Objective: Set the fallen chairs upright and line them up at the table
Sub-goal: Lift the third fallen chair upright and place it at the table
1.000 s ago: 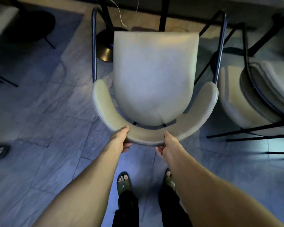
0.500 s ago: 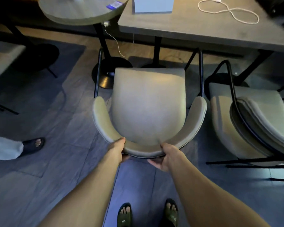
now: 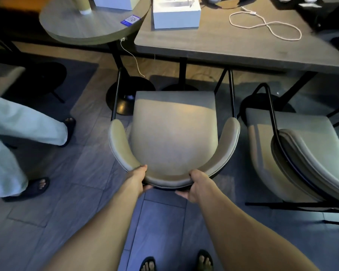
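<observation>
Since a moment ago the grey armchair (image 3: 174,137) has slid forward toward the rectangular table (image 3: 233,49), its front edge now just short of the tabletop's near edge, and far more of the tabletop shows. We judge this chair is upright and nearly lined up; a last short push should finish it. It has a pale padded seat, a curved wraparound backrest and thin black metal legs. Our left hand (image 3: 139,178) and right hand (image 3: 197,184) both clasp the backrest's rear curve, thumbs on top, fingers curled underneath. Right of the armchair a second chair (image 3: 301,157) lies tipped on its side, not yet righted. Left of it, another person's legs (image 3: 24,130) stand on the floor
</observation>
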`<state>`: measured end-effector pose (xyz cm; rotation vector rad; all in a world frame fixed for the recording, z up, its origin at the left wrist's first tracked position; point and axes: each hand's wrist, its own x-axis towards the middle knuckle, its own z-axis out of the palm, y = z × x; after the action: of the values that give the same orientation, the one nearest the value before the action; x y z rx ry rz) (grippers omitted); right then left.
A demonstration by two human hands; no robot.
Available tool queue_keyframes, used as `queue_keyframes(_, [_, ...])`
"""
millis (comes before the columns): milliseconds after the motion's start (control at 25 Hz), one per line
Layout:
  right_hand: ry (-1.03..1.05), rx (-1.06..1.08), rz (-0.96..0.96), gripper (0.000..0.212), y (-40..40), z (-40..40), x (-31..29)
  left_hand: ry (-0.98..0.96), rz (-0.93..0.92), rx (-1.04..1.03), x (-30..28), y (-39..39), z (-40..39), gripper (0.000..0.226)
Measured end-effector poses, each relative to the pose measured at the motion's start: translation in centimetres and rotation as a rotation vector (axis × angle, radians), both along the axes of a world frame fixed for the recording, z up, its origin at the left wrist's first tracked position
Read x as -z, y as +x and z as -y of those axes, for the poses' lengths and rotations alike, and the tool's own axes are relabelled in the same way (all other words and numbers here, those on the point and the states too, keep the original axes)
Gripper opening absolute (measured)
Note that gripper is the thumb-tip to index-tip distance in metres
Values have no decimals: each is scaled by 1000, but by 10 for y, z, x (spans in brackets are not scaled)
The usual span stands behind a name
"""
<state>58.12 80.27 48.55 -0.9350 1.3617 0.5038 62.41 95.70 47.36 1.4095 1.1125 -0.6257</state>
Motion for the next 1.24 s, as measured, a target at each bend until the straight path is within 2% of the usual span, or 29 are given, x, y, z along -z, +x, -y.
queue_keyframes(440, [41,13,-59,47,83,28,10,39,11,2,2,84,24,44])
queue_keyframes(800, [74,-14,-105,48,98,35,12,102,-8,3,13,101,25,45])
queue_keyframes(1080, [108,110,-87,92,89,40,3,100,14,4,13,101,25,42])
queue_keyframes(1160, [12,160,-76,99,96,49,5,103,7,8,12,100,25,41])
queue_keyframes(1240, [-92,166,-57,95,107,75,40,108,3,32,10,100,25,41])
